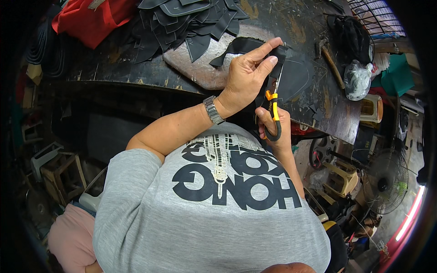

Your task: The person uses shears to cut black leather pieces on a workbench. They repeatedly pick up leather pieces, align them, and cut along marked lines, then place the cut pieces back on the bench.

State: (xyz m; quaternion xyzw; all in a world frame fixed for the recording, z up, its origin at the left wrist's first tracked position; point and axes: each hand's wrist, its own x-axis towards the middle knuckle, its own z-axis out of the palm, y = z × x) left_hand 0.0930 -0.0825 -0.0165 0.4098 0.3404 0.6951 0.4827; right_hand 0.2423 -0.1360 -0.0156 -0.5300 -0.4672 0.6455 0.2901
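Observation:
My left hand [246, 77], with a metal watch on its wrist, pinches a dark strip of leather-like material [243, 46] between thumb and fingers. Part of the strip curves away to the left over a pale stone slab [193, 68]. In my right hand [283, 122] is a pair of scissors [274, 108] with yellow and black handles. Their blades point away from me, along the edge of the material just below my left fingertips. How far the blades are apart is hard to make out. A flat dark piece [296, 77] lies on the table right of the blades.
Cut black pieces [182, 22] are heaped at the far left of the worn table [114, 73], beside a red cloth [93, 20]. A hammer [332, 66] and a clear plastic bag [357, 81] lie at the right. A fan [384, 184] stands lower right; a person in pink [70, 236] is lower left.

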